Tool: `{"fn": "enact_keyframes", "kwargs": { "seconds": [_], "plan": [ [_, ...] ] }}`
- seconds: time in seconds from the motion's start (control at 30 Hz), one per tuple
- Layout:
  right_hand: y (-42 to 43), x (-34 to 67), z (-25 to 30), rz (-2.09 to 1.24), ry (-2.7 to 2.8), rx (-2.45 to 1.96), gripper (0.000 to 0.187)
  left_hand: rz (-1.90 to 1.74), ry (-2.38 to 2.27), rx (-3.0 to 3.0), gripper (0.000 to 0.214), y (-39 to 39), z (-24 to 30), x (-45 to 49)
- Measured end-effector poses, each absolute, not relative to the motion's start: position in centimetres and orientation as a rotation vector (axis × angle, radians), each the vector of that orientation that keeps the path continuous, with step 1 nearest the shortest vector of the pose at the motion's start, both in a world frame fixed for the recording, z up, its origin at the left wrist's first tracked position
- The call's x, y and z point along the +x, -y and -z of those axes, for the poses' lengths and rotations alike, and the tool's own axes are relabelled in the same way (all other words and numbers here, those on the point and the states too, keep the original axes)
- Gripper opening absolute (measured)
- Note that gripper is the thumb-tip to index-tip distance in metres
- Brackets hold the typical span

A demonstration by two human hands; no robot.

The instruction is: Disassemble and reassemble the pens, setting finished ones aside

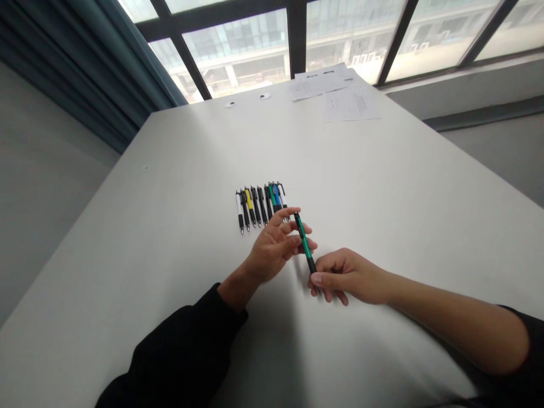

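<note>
A green and black ballpoint pen [305, 243] is held between my two hands above the table, tilted, with its clicker end up and to the left. My left hand [276, 243] pinches its barrel, the index finger reaching to the clicker end. Around the black grip near the tip, my right hand [344, 276] is closed with thumb and fingers. Just beyond my left hand lies a row of several pens [254, 207], side by side, in black, white, yellow, green and blue. My left hand partly hides the row's right end.
The white table [191, 164] stretches to the windows [242, 51]. Printed papers [335, 93] lie at its far edge, near two small white oval pieces [264, 96]. A blue curtain [97, 62] hangs at the far left.
</note>
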State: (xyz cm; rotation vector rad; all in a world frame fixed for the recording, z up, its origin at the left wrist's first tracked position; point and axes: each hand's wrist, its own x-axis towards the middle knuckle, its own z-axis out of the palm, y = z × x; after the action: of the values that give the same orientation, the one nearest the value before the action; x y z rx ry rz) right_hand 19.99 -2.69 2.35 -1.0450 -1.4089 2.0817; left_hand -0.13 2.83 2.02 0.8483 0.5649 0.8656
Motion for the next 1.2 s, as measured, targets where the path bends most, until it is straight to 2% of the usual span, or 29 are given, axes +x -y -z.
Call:
{"fn": "enact_keyframes", "kwargs": {
  "seconds": [0.37,0.57,0.67,0.8,0.87,1.03,1.2],
  "plan": [
    [2.5,20.2,-1.9,-2.110,1.459,-1.036,0.051,-0.847,-0.647,0.893,0.061,-2.8,-1.6,-0.5],
    [2.9,20.1,-2.2,-1.991,1.583,-1.115,0.051,-0.862,-0.715,0.930,0.059,-2.8,-1.3,-0.6],
    [3.1,20.0,-2.2,-1.774,1.781,-1.202,0.048,-0.887,-0.803,1.004,0.066,-2.9,-1.3,-0.4],
    [2.8,20.3,-2.4,-1.118,2.243,-1.282,0.037,-0.955,-0.937,1.065,0.069,-3.0,-1.3,-0.3],
    [2.5,20.6,-2.5,-0.933,2.391,-1.301,0.032,-1.005,-0.980,1.065,0.069,-3.0,-1.2,-0.2],
    [2.4,20.8,-2.6,-0.817,2.539,-1.322,0.020,-1.031,-1.030,1.070,0.071,-3.0,-0.9,-0.3],
    [1.6,21.7,-2.6,-0.717,2.545,-1.471,0.020,-1.015,-1.080,1.126,0.098,-3.0,-0.6,-0.6]
  ]
}}
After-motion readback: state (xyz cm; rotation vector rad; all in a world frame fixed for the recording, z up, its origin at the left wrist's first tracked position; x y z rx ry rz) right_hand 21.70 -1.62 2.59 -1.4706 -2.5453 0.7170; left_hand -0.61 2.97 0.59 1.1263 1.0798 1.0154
